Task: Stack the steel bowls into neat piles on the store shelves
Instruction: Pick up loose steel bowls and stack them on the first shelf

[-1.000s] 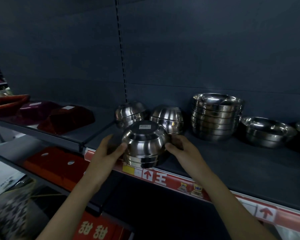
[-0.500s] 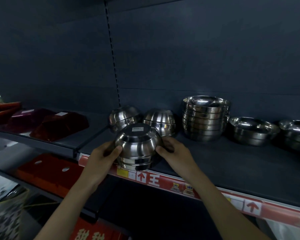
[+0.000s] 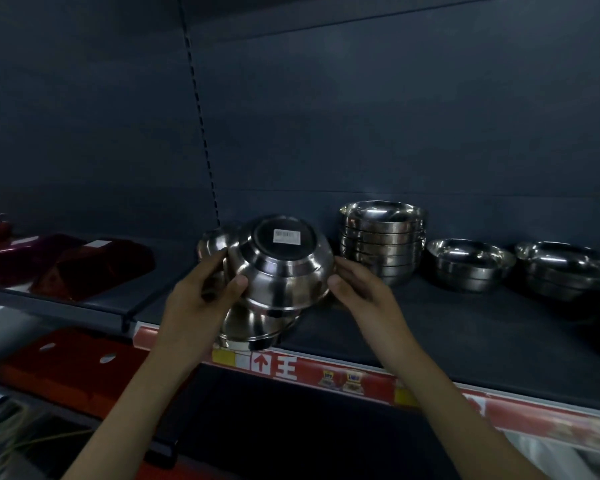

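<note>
The dark shelf (image 3: 430,327) carried everything. At three o'clock from the hands stood a tidy upright pile (image 3: 381,244). Beyond it a wide bowl (image 3: 470,265) and a second wide bowl (image 3: 565,268) sat apart, probably still to be gathered. The upturned pile (image 3: 253,323) lay at six o'clock under the tilted upturned bowl (image 3: 279,268). The left hand (image 3: 198,303) and right hand (image 3: 361,292) clasped this bowl's sides, not yet seated.

We are looking at a dark shelf (image 3: 430,327) with a red price strip (image 3: 326,372) running along its front edge. It is carrying a tall pile (image 3: 383,244) of upright steel bowls, a low pile (image 3: 470,265) at that pile's three o'clock, a far pile (image 3: 565,268) beyond, and upturned bowls (image 3: 257,323) at its eight o'clock
</note>
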`<action>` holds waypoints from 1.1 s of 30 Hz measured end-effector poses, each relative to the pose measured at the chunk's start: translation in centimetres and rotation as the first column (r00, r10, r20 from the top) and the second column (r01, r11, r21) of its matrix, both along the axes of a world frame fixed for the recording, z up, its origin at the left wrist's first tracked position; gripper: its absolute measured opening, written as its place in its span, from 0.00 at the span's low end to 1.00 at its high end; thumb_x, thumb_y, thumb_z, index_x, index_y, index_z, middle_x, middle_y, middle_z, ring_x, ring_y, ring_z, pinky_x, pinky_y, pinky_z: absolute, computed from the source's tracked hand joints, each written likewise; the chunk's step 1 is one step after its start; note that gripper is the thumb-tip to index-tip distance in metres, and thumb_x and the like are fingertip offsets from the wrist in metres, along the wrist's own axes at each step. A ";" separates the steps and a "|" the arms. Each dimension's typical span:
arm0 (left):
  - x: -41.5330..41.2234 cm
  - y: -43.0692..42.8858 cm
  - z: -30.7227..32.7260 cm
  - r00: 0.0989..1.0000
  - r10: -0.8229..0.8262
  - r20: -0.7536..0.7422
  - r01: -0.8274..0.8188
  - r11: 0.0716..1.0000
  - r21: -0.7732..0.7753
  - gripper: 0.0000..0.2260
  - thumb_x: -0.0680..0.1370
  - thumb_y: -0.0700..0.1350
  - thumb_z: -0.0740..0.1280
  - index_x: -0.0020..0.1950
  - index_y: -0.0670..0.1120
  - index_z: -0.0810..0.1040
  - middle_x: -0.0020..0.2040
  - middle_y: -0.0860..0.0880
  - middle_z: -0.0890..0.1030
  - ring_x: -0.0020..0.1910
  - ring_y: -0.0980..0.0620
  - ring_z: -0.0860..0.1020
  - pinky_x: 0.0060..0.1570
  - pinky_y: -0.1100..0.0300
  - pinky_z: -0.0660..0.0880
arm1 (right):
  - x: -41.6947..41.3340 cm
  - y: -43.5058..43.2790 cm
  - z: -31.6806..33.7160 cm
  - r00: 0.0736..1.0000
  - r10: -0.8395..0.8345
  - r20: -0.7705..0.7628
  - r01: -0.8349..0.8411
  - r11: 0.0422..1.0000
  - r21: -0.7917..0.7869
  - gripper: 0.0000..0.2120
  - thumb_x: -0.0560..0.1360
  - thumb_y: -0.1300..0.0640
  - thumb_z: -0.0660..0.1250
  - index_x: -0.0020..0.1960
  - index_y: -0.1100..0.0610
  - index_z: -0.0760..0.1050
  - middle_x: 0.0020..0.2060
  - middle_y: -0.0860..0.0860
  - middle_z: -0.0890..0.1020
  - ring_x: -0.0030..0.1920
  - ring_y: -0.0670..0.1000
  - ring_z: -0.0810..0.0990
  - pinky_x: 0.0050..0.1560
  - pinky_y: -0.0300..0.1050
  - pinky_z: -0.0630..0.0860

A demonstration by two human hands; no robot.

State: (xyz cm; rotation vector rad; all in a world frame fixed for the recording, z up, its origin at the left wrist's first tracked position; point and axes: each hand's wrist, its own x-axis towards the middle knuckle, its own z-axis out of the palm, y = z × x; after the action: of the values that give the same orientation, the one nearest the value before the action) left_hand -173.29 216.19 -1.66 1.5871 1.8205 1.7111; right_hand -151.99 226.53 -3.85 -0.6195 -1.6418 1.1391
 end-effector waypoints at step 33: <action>10.2 8.3 -6.0 0.870 -0.459 0.177 0.444 0.888 0.121 0.30 0.71 0.49 0.73 0.72 0.58 0.68 0.64 0.60 0.78 0.65 0.58 0.76 0.61 0.62 0.75 | 11.9 1.5 -3.7 0.944 -0.296 -0.146 0.304 0.952 0.040 0.34 0.66 0.67 0.64 0.69 0.45 0.70 0.65 0.54 0.75 0.63 0.50 0.78 0.55 0.39 0.77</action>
State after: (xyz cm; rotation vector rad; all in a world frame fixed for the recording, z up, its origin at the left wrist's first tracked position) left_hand -163.08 224.51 -7.70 1.6344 1.1783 1.6558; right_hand -140.10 228.01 -7.57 -0.7074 -1.4028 0.8842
